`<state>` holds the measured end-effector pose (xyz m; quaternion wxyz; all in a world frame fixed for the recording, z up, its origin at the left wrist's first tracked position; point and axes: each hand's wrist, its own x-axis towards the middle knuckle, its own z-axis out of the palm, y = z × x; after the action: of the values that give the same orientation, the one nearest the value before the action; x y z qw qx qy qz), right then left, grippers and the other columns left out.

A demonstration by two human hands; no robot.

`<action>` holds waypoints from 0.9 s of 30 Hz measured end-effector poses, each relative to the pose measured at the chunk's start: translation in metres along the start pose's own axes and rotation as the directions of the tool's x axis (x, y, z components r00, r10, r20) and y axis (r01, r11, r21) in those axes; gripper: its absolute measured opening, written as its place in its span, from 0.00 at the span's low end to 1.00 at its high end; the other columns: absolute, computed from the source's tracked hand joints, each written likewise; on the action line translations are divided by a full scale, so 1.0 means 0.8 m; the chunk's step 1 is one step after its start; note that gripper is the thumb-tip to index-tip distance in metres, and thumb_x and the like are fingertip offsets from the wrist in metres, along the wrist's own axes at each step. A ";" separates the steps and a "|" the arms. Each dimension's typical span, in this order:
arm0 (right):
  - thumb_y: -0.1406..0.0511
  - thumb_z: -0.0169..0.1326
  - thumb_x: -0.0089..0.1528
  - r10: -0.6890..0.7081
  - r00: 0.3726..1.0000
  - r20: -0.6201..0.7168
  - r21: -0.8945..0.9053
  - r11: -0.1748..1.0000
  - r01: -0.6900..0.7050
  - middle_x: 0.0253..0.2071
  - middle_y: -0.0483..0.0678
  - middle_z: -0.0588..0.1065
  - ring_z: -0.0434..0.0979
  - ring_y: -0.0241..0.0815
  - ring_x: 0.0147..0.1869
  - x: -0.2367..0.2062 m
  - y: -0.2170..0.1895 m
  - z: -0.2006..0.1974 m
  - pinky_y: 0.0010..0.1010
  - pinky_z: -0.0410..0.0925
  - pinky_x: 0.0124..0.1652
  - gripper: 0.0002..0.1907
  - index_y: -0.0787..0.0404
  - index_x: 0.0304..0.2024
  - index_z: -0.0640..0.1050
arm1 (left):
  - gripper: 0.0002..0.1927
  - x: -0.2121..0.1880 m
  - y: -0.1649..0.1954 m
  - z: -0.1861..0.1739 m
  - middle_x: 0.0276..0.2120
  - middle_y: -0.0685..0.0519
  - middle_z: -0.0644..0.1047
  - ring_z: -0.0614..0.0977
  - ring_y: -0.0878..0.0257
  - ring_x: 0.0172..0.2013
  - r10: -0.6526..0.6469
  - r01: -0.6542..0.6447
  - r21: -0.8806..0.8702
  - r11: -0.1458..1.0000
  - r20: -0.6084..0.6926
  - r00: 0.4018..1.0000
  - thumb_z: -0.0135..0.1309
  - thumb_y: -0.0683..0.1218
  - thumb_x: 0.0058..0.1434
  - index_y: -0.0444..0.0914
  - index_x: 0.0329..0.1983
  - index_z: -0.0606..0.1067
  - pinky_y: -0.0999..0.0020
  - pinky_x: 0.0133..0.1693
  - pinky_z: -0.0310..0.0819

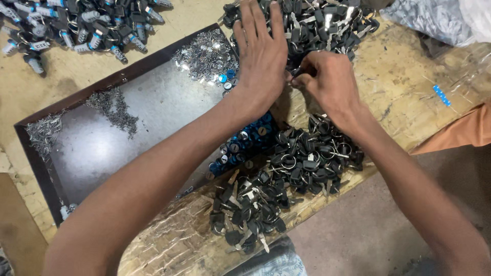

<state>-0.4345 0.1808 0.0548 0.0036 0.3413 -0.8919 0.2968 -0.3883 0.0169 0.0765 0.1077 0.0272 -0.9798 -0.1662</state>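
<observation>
My left hand [262, 56] lies flat, fingers spread, on the far key pile [317, 23] at 12 o'clock; my right hand [327, 82] pinches a small dark part [299, 74] (kind unclear) beside it; near keys [302, 163] at 5 o'clock; tray [102, 148] at 9 o'clock; blue caps [245, 143] centre.
</observation>
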 end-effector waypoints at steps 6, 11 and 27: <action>0.66 0.68 0.57 0.020 0.999 0.043 -0.038 0.999 -0.019 0.33 0.56 0.81 0.82 0.44 0.31 0.002 -0.019 -0.016 0.34 0.72 0.33 0.14 0.68 0.41 0.83 | 0.49 -0.017 -0.009 -0.004 0.67 0.13 0.39 0.35 0.22 0.69 0.069 -0.070 0.173 0.982 0.013 0.998 0.52 0.31 0.49 0.23 0.73 0.44 0.25 0.65 0.31; 0.64 0.65 0.67 0.016 0.995 -0.098 -0.082 0.996 -0.024 0.41 0.55 0.81 0.82 0.44 0.39 -0.065 -0.029 -0.061 0.32 0.72 0.39 0.12 0.66 0.49 0.82 | 0.50 -0.002 -0.005 -0.006 0.71 0.20 0.48 0.44 0.31 0.73 0.144 -0.128 0.208 0.970 -0.064 0.988 0.56 0.33 0.47 0.24 0.74 0.50 0.38 0.72 0.34; 0.46 0.58 0.59 0.218 0.946 -0.242 -0.062 0.969 -0.240 0.76 0.80 0.36 0.35 0.77 0.83 -0.305 -0.080 0.067 0.63 0.38 0.75 0.64 0.74 0.74 0.33 | 0.25 -0.171 0.018 0.008 0.57 0.29 0.73 0.67 0.40 0.68 0.434 -0.437 0.041 0.898 0.071 0.898 0.50 0.40 0.61 0.16 0.57 0.66 0.42 0.73 0.35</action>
<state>-0.1982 0.2624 -0.0065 0.0891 0.1977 -0.9314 0.2925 -0.2568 0.0444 0.0480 0.1118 -0.1947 -0.9681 -0.1110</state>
